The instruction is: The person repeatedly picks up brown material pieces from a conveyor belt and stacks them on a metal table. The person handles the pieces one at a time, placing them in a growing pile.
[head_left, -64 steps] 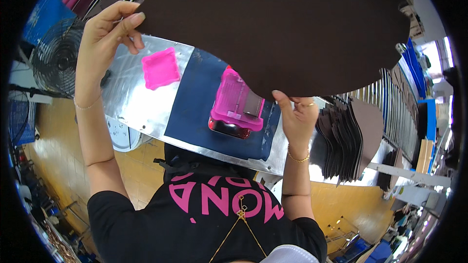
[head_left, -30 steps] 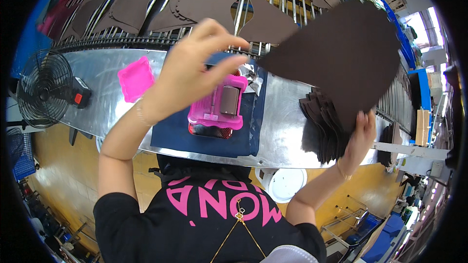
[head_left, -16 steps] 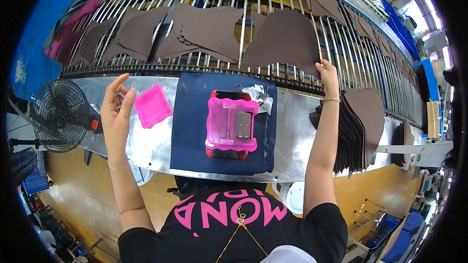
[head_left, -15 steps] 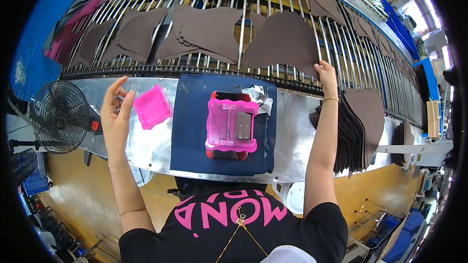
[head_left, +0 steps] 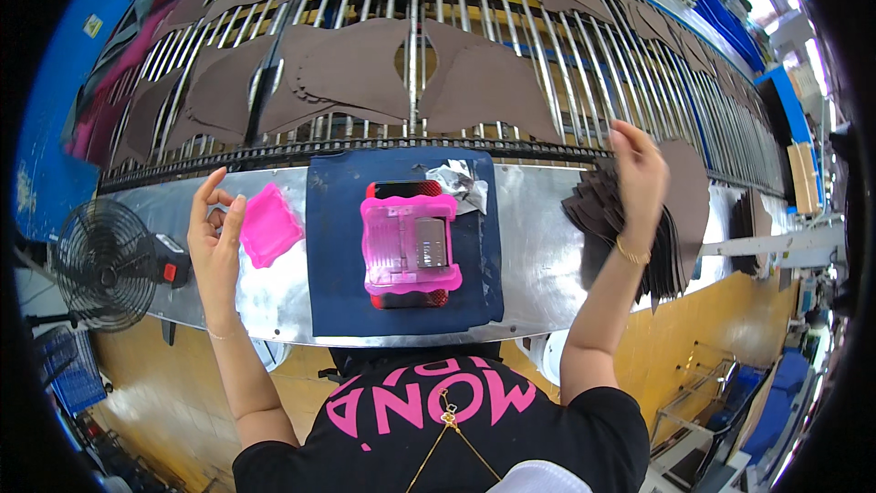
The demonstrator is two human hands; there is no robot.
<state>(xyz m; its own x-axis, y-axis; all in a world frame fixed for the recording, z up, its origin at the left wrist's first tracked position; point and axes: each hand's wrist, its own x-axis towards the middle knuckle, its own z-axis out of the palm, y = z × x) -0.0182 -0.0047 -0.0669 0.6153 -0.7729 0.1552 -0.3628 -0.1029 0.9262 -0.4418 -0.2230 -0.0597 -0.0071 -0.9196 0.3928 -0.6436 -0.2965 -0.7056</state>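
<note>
My left hand point(head_left: 217, 219) is raised over the metal table, its fingers loosely bent and apart, beside a bright pink wavy-edged plate point(head_left: 272, 226). It grips nothing. My right hand point(head_left: 641, 173), slightly blurred, is above a stack of dark brown sheet pieces point(head_left: 680, 219) at the right, fingers loosely apart with nothing seen in them. Beyond the table, a brown curved piece point(head_left: 485, 87) lies flat on the metal bars of a rack, on top of a similar one. Other overlapping brown pieces point(head_left: 342, 68) lie to its left.
A dark blue sheet point(head_left: 338, 301) on the metal table point(head_left: 538, 265) bears a pink see-through case point(head_left: 392, 242) over a black-and-red object point(head_left: 406, 299), with crumpled silver foil point(head_left: 461, 184) beside it. A black fan point(head_left: 105, 251) stands at left. The barred rack point(head_left: 584, 73) spans the far side.
My right hand has let go of the brown piece and moved back and rightward, over the stack. That piece now lies flat on the bars. My left hand has barely moved.
</note>
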